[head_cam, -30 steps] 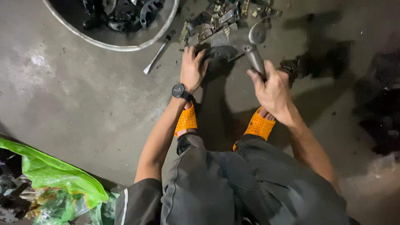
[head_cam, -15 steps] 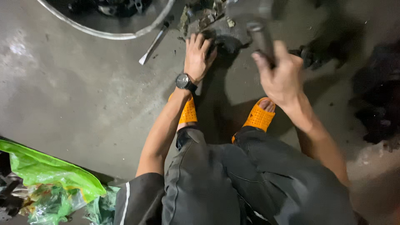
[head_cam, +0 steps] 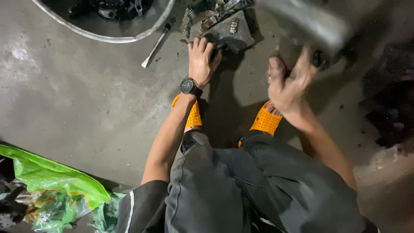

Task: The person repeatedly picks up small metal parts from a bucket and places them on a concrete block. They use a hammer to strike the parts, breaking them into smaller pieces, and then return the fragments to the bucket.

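Grey concrete floor [head_cam: 77,99] fills most of the view, stained and dusty, with a person squatting over it in dark trousers and orange sandals [head_cam: 267,121].

Near the top centre of the frame the left hand [head_cam: 202,60], a black watch [head_cam: 189,86] on its wrist, lies flat with fingers spread on a dark lump of scrap metal [head_cam: 230,32], pinning it to the floor. Right of centre, the right hand [head_cam: 286,80] is raised above the floor and closed tight around the handle of a hammer [head_cam: 310,21], whose pale head streaks across the upper right corner (both hand and tool are badly blurred, so the exact grip is hard to read). The two hands are well apart.

Small broken bits of metal [head_cam: 202,15] lie scattered just above and left of the lump. A metal rod [head_cam: 154,46] rests on the floor to their left, near the rim of a big round basin [head_cam: 108,39] at the upper left, which holds more dark parts. A green plastic bag [head_cam: 47,179] sits at the lower left.

Judging by the loose pieces, some breaking up looks done, yet the lump itself looks mostly whole, so a good share of the work seems left.
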